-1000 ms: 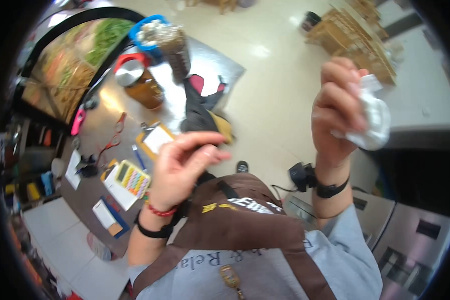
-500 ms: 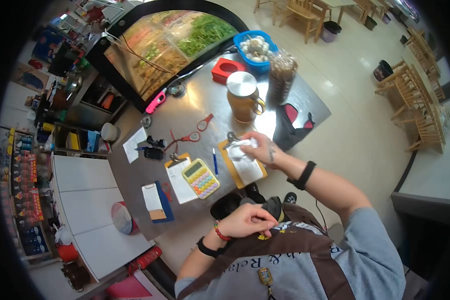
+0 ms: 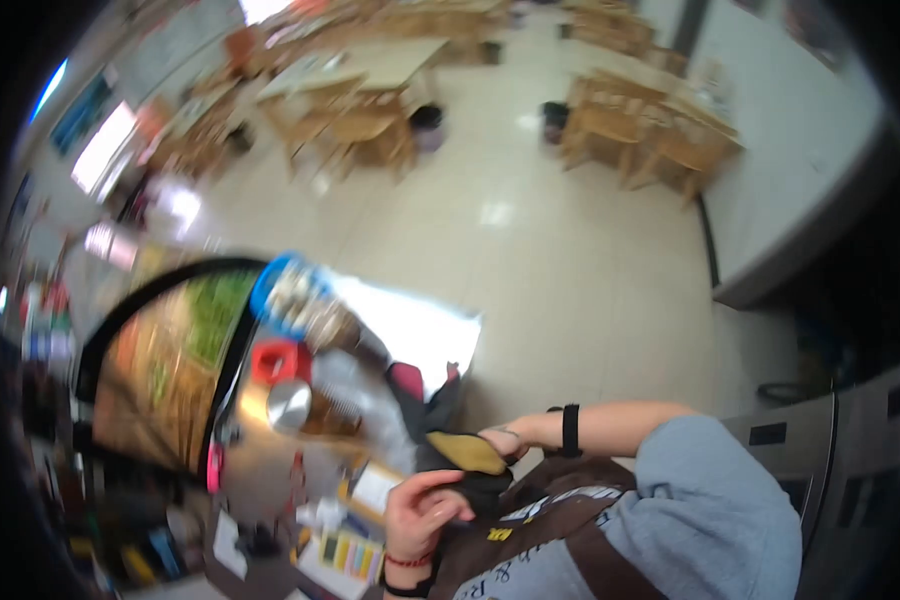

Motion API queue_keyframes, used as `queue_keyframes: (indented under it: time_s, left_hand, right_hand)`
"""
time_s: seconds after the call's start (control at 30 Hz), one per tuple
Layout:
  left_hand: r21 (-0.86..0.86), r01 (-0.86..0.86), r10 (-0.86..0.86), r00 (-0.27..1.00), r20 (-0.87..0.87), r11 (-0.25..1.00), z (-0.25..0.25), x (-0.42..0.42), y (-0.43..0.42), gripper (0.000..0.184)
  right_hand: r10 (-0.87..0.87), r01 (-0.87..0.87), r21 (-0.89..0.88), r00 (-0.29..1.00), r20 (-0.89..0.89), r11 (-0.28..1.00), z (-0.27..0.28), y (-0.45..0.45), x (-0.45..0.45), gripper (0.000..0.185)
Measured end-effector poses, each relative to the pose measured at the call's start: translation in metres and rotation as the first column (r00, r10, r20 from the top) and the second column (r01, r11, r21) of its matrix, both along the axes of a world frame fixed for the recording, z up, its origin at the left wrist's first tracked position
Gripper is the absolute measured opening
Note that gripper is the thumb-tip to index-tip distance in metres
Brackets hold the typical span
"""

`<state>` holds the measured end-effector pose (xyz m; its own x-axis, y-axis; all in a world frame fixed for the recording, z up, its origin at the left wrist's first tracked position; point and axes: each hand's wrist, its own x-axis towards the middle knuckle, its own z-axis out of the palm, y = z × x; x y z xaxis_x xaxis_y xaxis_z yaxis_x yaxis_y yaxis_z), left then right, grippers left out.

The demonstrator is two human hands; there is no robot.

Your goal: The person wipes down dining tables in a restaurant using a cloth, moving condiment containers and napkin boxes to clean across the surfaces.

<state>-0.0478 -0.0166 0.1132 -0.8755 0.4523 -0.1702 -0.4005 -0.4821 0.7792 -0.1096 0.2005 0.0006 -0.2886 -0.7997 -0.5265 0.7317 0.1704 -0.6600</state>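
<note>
At ten o'clock from the left hand [image 3: 420, 515], at the far left, a glass-fronted display case [image 3: 165, 370] of food is found. Further right, on the counter [image 3: 270, 492], a red holder [image 3: 275, 362] and a brown vessel [image 3: 304, 408] with a silver lid are noted between ten and eleven. At eleven o'clock, beyond the vessel, a blue basket [image 3: 295, 295] filled with white bulbs is recorded. A pale yellow calculator [image 3: 350, 555] is sited near the left hand, at eight o'clock, and a clipboard [image 3: 375, 488] with white paper is placed just beside that hand at ten. A dark bag [image 3: 406, 380] with a pink lining is observed at twelve.

The left hand is held with fingers bent toward the thumb; whether anything is pinched cannot be told. A dark article [image 3: 467, 453] with a yellow panel is located at one o'clock from it, just beside the bent fingers; contact cannot be confirmed. The right hand [image 3: 503, 440] is set on the far side of this article, the yellow panel being seen at between eight and nine o'clock from it. Its fingertips are hidden, so whether the grip is closed on the article cannot be told. Wooden chairs [image 3: 610, 128] are seen well apart, between twelve and one from the right hand; a metal cabinet [image 3: 785, 455] is seen at three.
</note>
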Motion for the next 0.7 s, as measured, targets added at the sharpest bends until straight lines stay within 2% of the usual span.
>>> queue_keyframes:
  time_s: [0.07, 0.1, 0.13, 0.2, 0.23, 0.27, 0.3, 0.33, 0.4, 0.43, 0.53, 0.57, 0.67, 0.7]
  left_hand:
    - [-0.148, -0.096, 0.09, 0.995, -0.043, 0.984, 0.01, -0.036, 0.052, 0.054]
    - [-0.196, -0.074, 0.059, 0.995, -0.079, 0.978, 0.011, -0.055, 0.081, 0.06]
    - [-0.243, -0.064, 0.038, 0.993, -0.11, 0.968, 0.01, -0.075, 0.111, 0.066]
    - [-0.316, -0.063, -0.004, 0.978, -0.207, 0.947, 0.005, -0.114, 0.177, 0.078]
    - [-0.352, -0.055, -0.04, 0.966, -0.257, 0.934, -0.003, -0.132, 0.211, 0.083]
    - [-0.394, -0.038, -0.088, 0.951, -0.296, 0.919, -0.012, -0.149, 0.244, 0.089]
    - [-0.392, 0.001, -0.143, 0.932, -0.332, 0.92, -0.02, -0.169, 0.279, 0.1]
    - [-0.402, 0.001, -0.15, 0.929, -0.339, 0.916, -0.03, -0.184, 0.314, 0.1]
    - [-0.408, -0.024, -0.138, 0.922, -0.363, 0.913, -0.045, -0.219, 0.374, 0.1]
    - [-0.356, 0.115, -0.192, 0.963, -0.189, 0.927, -0.051, -0.236, 0.394, 0.096]
    - [-0.476, 0.2, -0.395, 0.847, -0.354, 0.856, -0.061, -0.289, 0.451, 0.091]
    - [-0.523, 0.202, -0.395, 0.872, -0.289, 0.828, -0.06, -0.302, 0.463, 0.077]
    - [-0.528, 0.31, -0.441, 0.887, -0.14, 0.791, -0.101, -0.374, 0.484, 0.063]
    - [-0.54, 0.307, -0.436, 0.891, -0.127, 0.784, -0.104, -0.398, 0.494, 0.048]
  right_hand:
    - [-0.207, 0.215, -0.123, 0.976, 0.071, 0.969, -0.001, 0.058, -0.009, 0.046]
    - [-0.278, 0.297, -0.219, 0.954, 0.112, 0.93, 0.0, 0.088, -0.022, 0.049]
    - [-0.245, 0.305, -0.27, 0.941, 0.232, 0.913, 0.035, 0.121, -0.034, 0.057]
    - [-0.337, 0.176, -0.604, 0.927, -0.163, 0.777, 0.035, 0.183, -0.048, 0.064]
    - [-0.392, 0.184, -0.48, 0.838, -0.38, 0.858, 0.052, 0.212, -0.056, 0.064]
    - [-0.422, 0.367, -0.231, 0.624, -0.658, 0.901, 0.05, 0.237, -0.064, 0.061]
    - [-0.425, 0.454, -0.154, 0.589, -0.687, 0.878, 0.064, 0.265, -0.072, 0.058]
    - [-0.417, 0.535, -0.072, 0.559, -0.717, 0.842, 0.079, 0.294, -0.082, 0.056]
    - [-0.412, 0.613, 0.11, 0.642, -0.647, 0.782, 0.074, 0.337, -0.103, 0.055]
    - [-0.407, 0.631, 0.205, 0.681, -0.608, 0.749, 0.069, 0.357, -0.118, 0.057]
    - [-0.676, 0.802, 0.029, 0.522, -0.52, 0.597, 0.045, 0.398, -0.164, 0.061]
    - [-0.62, 0.749, 0.047, 0.58, -0.528, 0.661, 0.037, 0.417, -0.185, 0.056]
    - [-0.29, 0.72, 0.292, 0.567, -0.771, 0.629, 0.05, 0.47, -0.248, 0.052]
    - [-0.357, 0.783, 0.284, 0.531, -0.768, 0.553, 0.039, 0.488, -0.269, 0.049]
